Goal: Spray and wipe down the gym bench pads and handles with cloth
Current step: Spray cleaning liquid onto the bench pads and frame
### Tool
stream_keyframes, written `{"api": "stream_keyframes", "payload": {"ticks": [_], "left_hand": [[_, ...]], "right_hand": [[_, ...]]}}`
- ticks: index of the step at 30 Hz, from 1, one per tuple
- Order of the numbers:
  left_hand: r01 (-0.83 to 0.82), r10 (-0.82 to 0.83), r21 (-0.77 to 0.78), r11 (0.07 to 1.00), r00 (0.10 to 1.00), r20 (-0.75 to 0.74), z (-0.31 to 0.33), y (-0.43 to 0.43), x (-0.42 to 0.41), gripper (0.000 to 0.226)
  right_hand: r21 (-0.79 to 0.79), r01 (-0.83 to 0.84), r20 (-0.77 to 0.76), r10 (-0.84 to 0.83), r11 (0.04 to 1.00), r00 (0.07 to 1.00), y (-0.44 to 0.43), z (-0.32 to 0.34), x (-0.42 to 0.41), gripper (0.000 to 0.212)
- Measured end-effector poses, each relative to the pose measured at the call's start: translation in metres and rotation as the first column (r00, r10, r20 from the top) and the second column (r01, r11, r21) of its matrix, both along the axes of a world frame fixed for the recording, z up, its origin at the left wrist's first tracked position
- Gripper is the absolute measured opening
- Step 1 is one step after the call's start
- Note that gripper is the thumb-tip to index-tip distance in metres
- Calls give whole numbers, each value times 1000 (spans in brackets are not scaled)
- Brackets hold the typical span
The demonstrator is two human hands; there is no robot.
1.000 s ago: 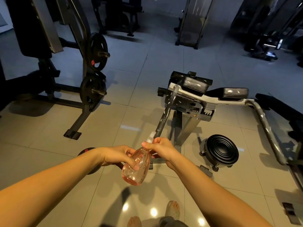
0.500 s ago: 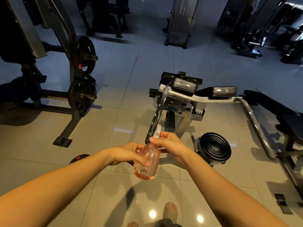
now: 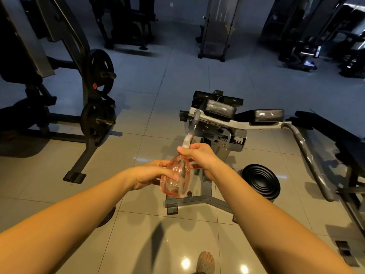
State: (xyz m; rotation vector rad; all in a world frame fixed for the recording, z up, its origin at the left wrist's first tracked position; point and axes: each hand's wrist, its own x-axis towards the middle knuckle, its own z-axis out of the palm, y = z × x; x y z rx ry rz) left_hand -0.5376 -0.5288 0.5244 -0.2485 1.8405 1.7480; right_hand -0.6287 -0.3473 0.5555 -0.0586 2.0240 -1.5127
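Clear pink spray bottle [image 3: 175, 179] at centre, tilted. Left hand [image 3: 151, 175] wrapped round bulbous body, right hand [image 3: 199, 157] clenched on neck below white nozzle. Bench [image 3: 256, 125] at 1 o'clock: glossy black pads [image 3: 219, 111], grey steel frame, scuffed handle [image 3: 308, 155]. Ribbed black disc [image 3: 260, 181] at 3, weight plates [image 3: 101, 73] at 10.

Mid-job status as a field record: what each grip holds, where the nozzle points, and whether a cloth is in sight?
left grip: round the body of the pink spray bottle
right grip: round the bottle's neck, under the nozzle
nozzle aim: away from the person, toward the bench pads
bench pads: no hand on them
cloth: not in view
floor: ribbed black disc right of the bench base
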Motion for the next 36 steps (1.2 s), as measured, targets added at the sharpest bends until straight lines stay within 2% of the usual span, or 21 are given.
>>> {"api": "stream_keyframes", "payload": {"ticks": [3,7,12,15,19,29,33,36], "left_hand": [[-83,82,41,996,996,21,-4,-15,4,74],[-94,91,64,994,995,51,-12,-32,18,74],[-41,34,66,997,994,108,-24,-42,47,58],[-1,-7,61,998,990,138,-32,-46,62,62],[131,-135,38,991,980,145,-38,-41,71,66],[253,-254,24,967,962,98,-21,25,30,57],[284,-283,-11,959,958,41,-12,63,-3,65],[268,-268,-20,963,963,-2,-3,93,-29,59]], "right_hand": [[-13,21,1,-21,1000,1000,-18,4,3,35],[-31,8,56,-6,999,998,-34,1,17,26],[-9,-40,106,41,999,993,-39,-15,44,23],[0,-25,148,25,1000,989,-37,-27,63,25],[-14,-9,201,12,1000,980,-24,-38,82,28],[-22,96,100,-94,995,991,50,-28,68,29],[-20,155,38,-154,988,987,87,-14,47,43],[-36,146,-16,-147,989,989,115,-5,23,46]]}}
